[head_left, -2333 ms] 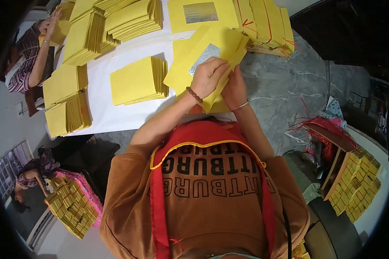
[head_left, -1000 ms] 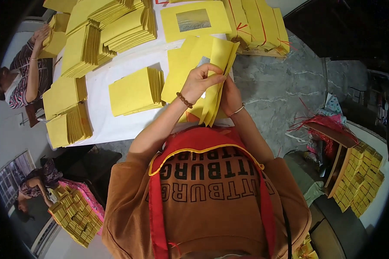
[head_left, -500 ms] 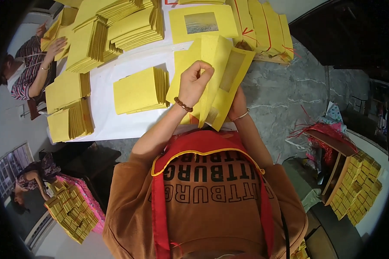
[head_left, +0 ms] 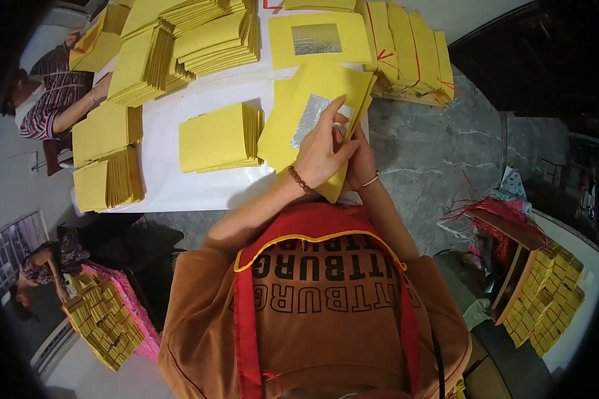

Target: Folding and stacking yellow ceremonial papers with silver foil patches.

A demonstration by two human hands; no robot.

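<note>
My left hand [head_left: 321, 147] rests over a yellow paper sheet [head_left: 339, 81] with a silver foil rectangle [head_left: 307, 123]. Its index finger stretches across the foil's edge, and its thumb stands apart. Closed on the right edge of these layered yellow sheets is my right hand [head_left: 361, 161], its fingers partly hidden behind the paper. The held sheets tilt above other yellow paper lying on the white table [head_left: 163, 189].
A short pile of folded yellow paper [head_left: 216, 139] lies left of my hands, with taller piles [head_left: 140, 63] behind it. Red-tied bundles [head_left: 406, 50] stand at the far right corner. A co-worker in a striped top [head_left: 53, 93] sits at the left, another person farther back.
The raised sheet has come down flat, and its silver foil now faces up. My left hand has moved right and nearer, from a pinch to lying over the sheet.
</note>
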